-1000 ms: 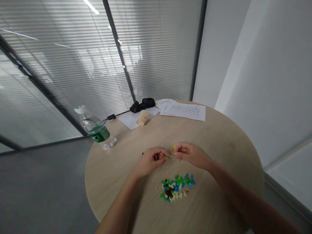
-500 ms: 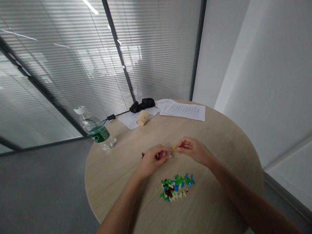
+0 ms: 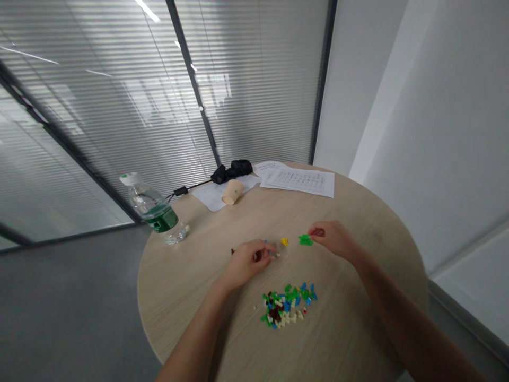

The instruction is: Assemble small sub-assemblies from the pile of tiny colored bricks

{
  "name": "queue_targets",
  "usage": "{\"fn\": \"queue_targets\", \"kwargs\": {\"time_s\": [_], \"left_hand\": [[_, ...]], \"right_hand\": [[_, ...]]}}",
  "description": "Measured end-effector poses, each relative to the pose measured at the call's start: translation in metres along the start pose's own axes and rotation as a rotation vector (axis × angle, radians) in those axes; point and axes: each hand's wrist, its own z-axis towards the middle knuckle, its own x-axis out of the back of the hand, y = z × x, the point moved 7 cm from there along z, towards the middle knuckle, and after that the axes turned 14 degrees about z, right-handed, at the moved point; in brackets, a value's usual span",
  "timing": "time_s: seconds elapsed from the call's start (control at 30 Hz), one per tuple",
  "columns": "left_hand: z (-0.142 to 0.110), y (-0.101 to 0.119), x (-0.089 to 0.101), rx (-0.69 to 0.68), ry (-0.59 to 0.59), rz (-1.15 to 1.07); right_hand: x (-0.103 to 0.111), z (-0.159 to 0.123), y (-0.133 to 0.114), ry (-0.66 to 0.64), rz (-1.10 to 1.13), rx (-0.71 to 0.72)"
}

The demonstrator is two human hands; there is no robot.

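Note:
My left hand [image 3: 248, 260] rests on the round wooden table [image 3: 358, 339] with its fingers curled around small building-block pieces, a pale one showing at the fingertips. A yellow piece [image 3: 284, 242] lies on the table just right of those fingertips. My right hand [image 3: 333, 237] is farther right, fingers pinched at a green piece [image 3: 305, 240] that sits on the table. A pile of small coloured bricks [image 3: 287, 304], green, blue, brown and cream, lies nearer to me between my forearms.
A plastic water bottle [image 3: 153, 208] lies on its side at the table's left edge. A tipped paper cup [image 3: 233, 191], printed sheets [image 3: 300, 181] and a black bundle with a cable [image 3: 234, 170] sit at the far side. Glass walls with blinds stand behind.
My right hand has moved away from the left one to the right and now touches a green piece. The yellow piece it held now lies on the table.

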Motion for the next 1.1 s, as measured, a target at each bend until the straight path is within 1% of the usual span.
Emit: {"fn": "queue_targets", "kwargs": {"time_s": [0.2,0.3,0.37,0.47,0.67,0.8,0.9,1.1], "left_hand": [[0.000,-0.001,-0.004,-0.009,-0.040,0.027],[-0.001,0.002,-0.011,-0.047,-0.108,0.034],[-0.002,0.005,-0.015,-0.061,-0.145,0.056],[-0.003,0.011,-0.018,-0.094,-0.161,0.080],[-0.007,0.027,-0.028,-0.237,-0.215,0.066],[-0.007,0.034,-0.032,-0.307,-0.227,0.022],[-0.008,0.038,-0.035,-0.367,-0.247,0.015],[-0.007,0.034,-0.037,-0.338,-0.252,0.019]], "right_hand": [[-0.005,-0.001,-0.012,-0.034,-0.174,0.067],[-0.007,-0.001,-0.013,-0.043,-0.196,0.093],[-0.007,-0.001,-0.012,-0.043,-0.194,0.088],[-0.006,-0.001,-0.012,-0.033,-0.183,0.079],[-0.005,-0.003,-0.026,0.017,-0.117,0.094],[-0.008,-0.004,-0.034,0.018,-0.078,0.120],[-0.009,-0.004,-0.035,0.022,-0.064,0.125],[-0.010,-0.004,-0.035,0.020,-0.046,0.133]]}}
